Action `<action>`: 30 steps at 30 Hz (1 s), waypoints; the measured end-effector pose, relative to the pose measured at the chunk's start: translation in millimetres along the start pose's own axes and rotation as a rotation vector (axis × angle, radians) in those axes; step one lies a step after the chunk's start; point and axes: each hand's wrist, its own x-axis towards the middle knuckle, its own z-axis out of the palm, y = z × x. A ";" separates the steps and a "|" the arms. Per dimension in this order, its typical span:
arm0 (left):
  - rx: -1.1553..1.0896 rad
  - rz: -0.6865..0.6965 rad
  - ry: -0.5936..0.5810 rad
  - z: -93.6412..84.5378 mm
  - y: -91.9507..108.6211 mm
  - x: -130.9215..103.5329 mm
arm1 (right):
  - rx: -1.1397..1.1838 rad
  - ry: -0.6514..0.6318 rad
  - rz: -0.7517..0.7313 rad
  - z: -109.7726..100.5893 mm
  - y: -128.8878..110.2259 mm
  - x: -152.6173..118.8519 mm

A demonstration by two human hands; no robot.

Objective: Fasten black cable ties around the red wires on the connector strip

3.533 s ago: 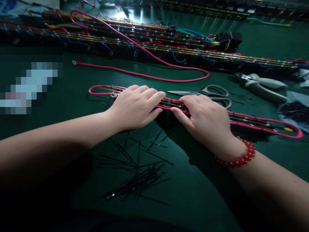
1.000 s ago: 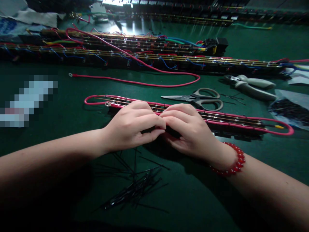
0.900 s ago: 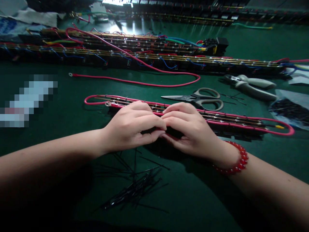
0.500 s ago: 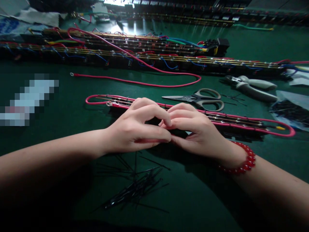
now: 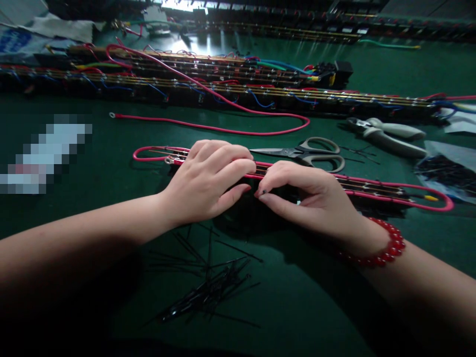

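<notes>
A black bar assembly [image 5: 375,191] with metal rods and a looped red cable [image 5: 442,203] lies across the middle of the green table. Over its left part rests my left hand [image 5: 211,178], fingers curved over the bar, thumb apart from them. My right hand [image 5: 305,196], with a red bead bracelet [image 5: 390,243] at the wrist, pinches a small black tie end [image 5: 264,192] between thumb and fingertip, at the bar's near side. Several black ties [image 5: 211,290] lie in a loose pile below my hands.
Just behind the bar are scissors [image 5: 322,153], with pliers [image 5: 394,134] and a bag of black ties [image 5: 446,171] to the right. A loose red cable [image 5: 223,130] and long wired bars [image 5: 208,87] lie farther back.
My hands have moved apart; the left shifted left and slightly up, the right slightly right. A small black tie end now shows in my right fingertips.
</notes>
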 end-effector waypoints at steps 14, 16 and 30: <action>0.130 -0.122 -0.202 3.4 -2.3 6.0 | 0.262 0.256 0.199 4.1 5.9 -1.5; 0.136 -0.130 -0.228 2.2 -1.6 6.9 | 0.277 0.263 0.208 4.6 5.1 -1.1; 0.106 -0.060 -0.324 -7.5 1.7 8.5 | 0.173 0.271 0.265 -2.0 -9.2 0.1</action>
